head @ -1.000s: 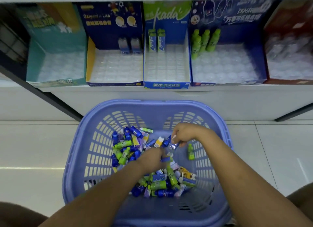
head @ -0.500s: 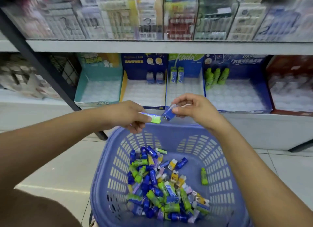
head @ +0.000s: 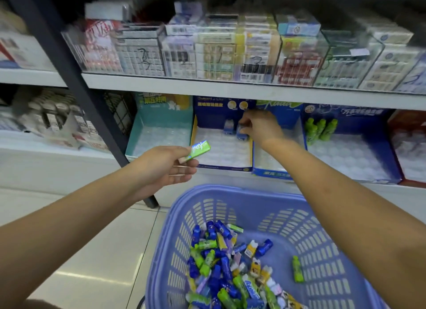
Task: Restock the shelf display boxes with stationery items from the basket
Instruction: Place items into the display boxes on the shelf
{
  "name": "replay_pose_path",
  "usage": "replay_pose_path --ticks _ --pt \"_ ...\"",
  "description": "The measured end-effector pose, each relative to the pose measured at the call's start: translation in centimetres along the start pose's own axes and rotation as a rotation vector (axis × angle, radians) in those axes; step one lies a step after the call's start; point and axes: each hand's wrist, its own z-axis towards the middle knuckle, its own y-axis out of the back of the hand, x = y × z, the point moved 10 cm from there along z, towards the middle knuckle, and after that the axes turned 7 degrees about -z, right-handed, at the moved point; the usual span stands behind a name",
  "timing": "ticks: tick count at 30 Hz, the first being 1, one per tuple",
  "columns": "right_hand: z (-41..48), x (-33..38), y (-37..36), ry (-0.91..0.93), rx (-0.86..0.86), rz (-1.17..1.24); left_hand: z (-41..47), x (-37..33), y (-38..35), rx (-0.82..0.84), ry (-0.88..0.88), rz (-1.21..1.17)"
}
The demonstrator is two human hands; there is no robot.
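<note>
My left hand (head: 164, 168) pinches a flat green eraser pack (head: 197, 150) in the air in front of the shelf. My right hand (head: 259, 126) reaches into the dark blue display box (head: 202, 163) and grips a small blue item (head: 242, 133) beside another blue item (head: 228, 127) at the back row. Below stands the purple plastic basket (head: 311, 235) holding several loose blue, green and yellow stationery items (head: 228, 267). The teal display box (head: 136, 145) at the left holds only a white tray.
To the right are the blue box with the green Kada header (head: 272, 173), a dark blue box with green bottle-shaped erasers (head: 320, 128), and a red box (head: 408, 182). A dark shelf post (head: 76, 89) stands at the left. Stacked packages fill the upper shelf (head: 230, 89).
My right hand has gone from in front of the shelf into the dark blue box with the blue item. My left hand has moved a little forward with the green pack.
</note>
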Motion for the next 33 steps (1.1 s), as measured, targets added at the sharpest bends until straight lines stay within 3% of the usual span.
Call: replay_pose_path --ticks 6,12,14,15,17,20,24,28,31,33 --pt "1.0 0.3 -0.2 0.020 0.112 -0.081 0.0 1.1 0.7 0.039 0.045 -0.004" --pt "0.8 0.1 -0.2 -0.099 0.184 -0.091 -0.2 1.0 0.2 0.086 -0.001 -0.030" --pt "-0.5 1.0 0.6 -0.102 0.106 -0.019 -0.1 0.6 -0.1 0.077 -0.045 -0.020" --pt "-1.5 1.6 0.9 -0.103 0.037 0.098 -0.1 0.2 -0.3 0.066 -0.077 -0.012" --pt "-4.9 2.5 -0.1 -0.188 0.023 0.596 -0.1 -0.7 -0.7 0.042 -0.166 0.015" --pt "-9.1 5.4 -3.1 -0.284 0.289 1.279 -0.3 -1.8 -1.7 0.003 -0.291 0.145" --pt "-10.6 5.2 -2.0 -0.291 0.280 1.546 -0.5 -3.2 -3.2 -0.033 -0.429 0.322" --pt "-9.8 0.8 -0.4 -0.309 0.078 1.428 0.5 -3.6 -6.4 0.018 -0.514 0.501" --pt "-8.5 -5.4 2.8 -0.344 -0.280 1.003 2.0 -1.0 -9.2 0.137 -0.494 1.055" --pt "-7.4 -7.6 3.8 -0.307 -0.361 0.790 3.0 1.3 -9.9 0.243 -0.435 1.322"
